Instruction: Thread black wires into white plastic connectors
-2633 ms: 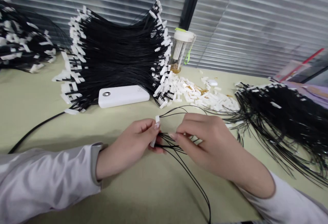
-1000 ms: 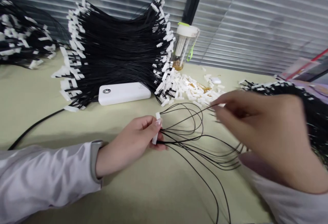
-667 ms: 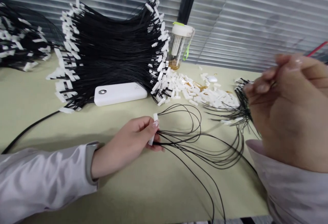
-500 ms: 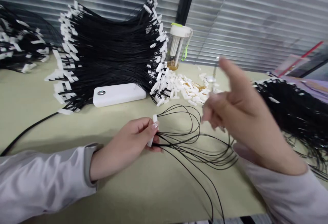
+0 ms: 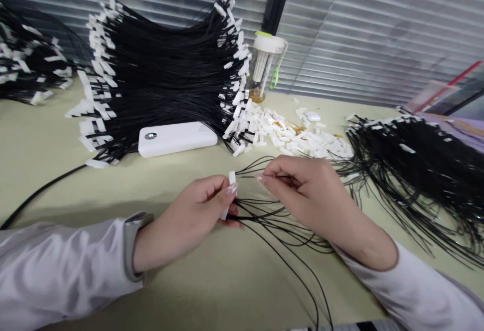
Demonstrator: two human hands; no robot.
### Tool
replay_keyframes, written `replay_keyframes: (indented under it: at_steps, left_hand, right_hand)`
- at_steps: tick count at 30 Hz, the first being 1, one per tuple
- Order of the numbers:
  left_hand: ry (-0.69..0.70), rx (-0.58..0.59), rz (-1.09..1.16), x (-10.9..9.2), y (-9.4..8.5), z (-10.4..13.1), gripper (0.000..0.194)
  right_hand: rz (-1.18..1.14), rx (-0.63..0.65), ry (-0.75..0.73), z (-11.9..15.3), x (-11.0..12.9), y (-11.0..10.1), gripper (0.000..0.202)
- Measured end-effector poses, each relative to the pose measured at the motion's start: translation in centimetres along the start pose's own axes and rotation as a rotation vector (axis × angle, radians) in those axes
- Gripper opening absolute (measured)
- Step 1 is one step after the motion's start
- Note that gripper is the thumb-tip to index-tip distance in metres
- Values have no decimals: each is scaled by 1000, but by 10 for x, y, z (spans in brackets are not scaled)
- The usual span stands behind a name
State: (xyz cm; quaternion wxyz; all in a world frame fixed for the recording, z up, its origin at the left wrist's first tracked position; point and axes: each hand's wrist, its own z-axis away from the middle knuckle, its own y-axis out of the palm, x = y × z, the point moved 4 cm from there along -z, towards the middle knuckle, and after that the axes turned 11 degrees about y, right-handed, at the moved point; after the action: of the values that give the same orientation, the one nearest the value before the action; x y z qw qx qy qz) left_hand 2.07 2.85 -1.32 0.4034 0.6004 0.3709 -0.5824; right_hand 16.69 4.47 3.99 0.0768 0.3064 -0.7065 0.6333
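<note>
Here, at the near middle, gripped the white connector (image 5: 232, 176) in the left hand (image 5: 189, 215), pinching it between thumb and fingers, its length slanting slightly, over the pale green table (image 5: 181, 280). Covered its middle with the thumb, too!

And from the other side, nipped a thin black wire (image 5: 250, 176) in the right hand (image 5: 313, 200), thumb and forefinger pressed together on it. Pointed the wire's tip at the connector's upper part, just beside it, but could not tell about contact.

Had more black wires (image 5: 249, 217) fanning from the connector, some passing under the right hand, two looping down to the near edge.

Now, beyond the hands, had a white power bank (image 5: 177, 139) lying against a big stack of black cables (image 5: 170, 68), with white ends on both sides. Right of that, spotted a scatter of loose white pieces (image 5: 302, 142), a clear bottle (image 5: 264, 63) just behind, and blinds (image 5: 378, 33) at the back. Far right, caught a broad heap of dark wires (image 5: 423, 164), near a red stick (image 5: 449, 85).
</note>
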Motion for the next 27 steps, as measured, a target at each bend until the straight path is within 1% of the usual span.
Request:
replay_keyframes:
  at_steps: [8, 11, 14, 17, 19, 24, 27]
  left_hand:
    - [4, 9, -29, -2, 1, 0, 24]
    - [11, 6, -34, -3, 1, 0, 23]
    - [11, 0, -50, -4, 1, 1, 22]
    - [14, 7, -72, -4, 0, 0, 23]
    - [17, 15, -84, -4, 0, 0, 23]
    - [42, 40, -109, -5, 2, 2, 21]
    - [50, 56, -117, -5, 3, 3, 20]
  right_hand:
    - [14, -6, 2, -3, 0, 3, 14]
    - [1, 15, 4, -3, 1, 4, 16]
    - [-35, 49, 35, -3, 0, 4, 18]
    - [-27, 47, 46, -3, -1, 3, 18]
    - [-19, 57, 38, -3, 0, 3, 19]
    - [-80, 143, 17, -3, 1, 5, 18]
    - [-102, 126, -22, -4, 4, 6, 15]
